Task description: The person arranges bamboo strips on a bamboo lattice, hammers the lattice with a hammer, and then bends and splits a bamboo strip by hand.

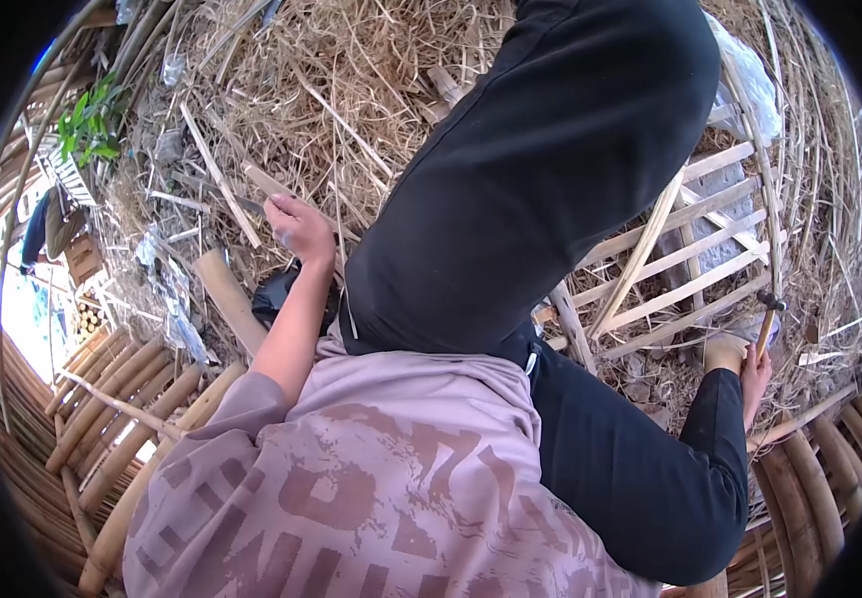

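Note:
My left hand [299,227] is closed at the left of my raised leg, and a flat light-brown piece of wood [265,181] sticks out past its fingers. Part of that piece is hidden by the hand. Low on the right, beside my foot [724,353], my right hand [754,381] grips a hammer [767,329] by its wooden handle, with the dark head pointing up. Near the hammer lies a slatted bamboo panel [695,284], partly covered by my leg.
Dry straw and bamboo scraps [351,60] cover the ground. A cut bamboo pole [229,299] and a black bag [276,291] lie by my left forearm. Bamboo slat structures [122,419] stand on both sides. Clear plastic [750,75] lies at upper right.

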`<action>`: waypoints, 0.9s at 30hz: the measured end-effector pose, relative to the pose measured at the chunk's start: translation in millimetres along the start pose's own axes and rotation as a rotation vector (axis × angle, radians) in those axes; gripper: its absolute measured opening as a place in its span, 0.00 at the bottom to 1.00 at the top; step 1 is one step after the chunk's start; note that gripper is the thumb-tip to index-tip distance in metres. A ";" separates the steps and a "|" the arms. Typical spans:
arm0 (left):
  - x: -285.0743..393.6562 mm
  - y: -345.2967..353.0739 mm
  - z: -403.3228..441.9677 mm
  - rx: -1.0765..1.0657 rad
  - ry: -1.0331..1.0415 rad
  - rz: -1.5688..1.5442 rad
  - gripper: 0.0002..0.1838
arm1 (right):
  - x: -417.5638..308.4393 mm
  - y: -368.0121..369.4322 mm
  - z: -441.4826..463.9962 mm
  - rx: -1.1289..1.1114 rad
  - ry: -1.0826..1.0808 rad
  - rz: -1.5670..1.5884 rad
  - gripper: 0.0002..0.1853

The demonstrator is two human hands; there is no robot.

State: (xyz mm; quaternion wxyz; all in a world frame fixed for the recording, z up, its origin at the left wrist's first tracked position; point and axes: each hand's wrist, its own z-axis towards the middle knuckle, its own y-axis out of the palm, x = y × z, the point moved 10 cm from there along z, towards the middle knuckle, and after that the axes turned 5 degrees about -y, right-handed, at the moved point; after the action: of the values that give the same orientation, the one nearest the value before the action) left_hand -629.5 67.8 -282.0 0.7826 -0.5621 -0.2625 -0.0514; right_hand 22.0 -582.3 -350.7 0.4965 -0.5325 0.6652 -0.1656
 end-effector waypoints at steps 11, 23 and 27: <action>19.9 18.3 -28.3 -0.218 -0.049 -0.130 0.33 | -2.1 -3.6 -7.7 0.069 -0.095 0.008 0.13; 11.9 31.0 -24.4 -0.112 0.088 -0.090 0.28 | 1.4 -3.4 -4.7 0.039 -0.029 -0.060 0.18; 8.1 37.9 -30.2 -0.172 0.068 -0.061 0.28 | 4.7 -4.6 -5.4 0.018 -0.004 -0.047 0.19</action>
State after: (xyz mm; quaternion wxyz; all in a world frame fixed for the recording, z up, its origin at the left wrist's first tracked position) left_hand -597.6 55.8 -317.5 0.7381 -0.6168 -0.2473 -0.1168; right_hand 20.2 -589.8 -347.1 0.4983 -0.5440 0.6501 -0.1821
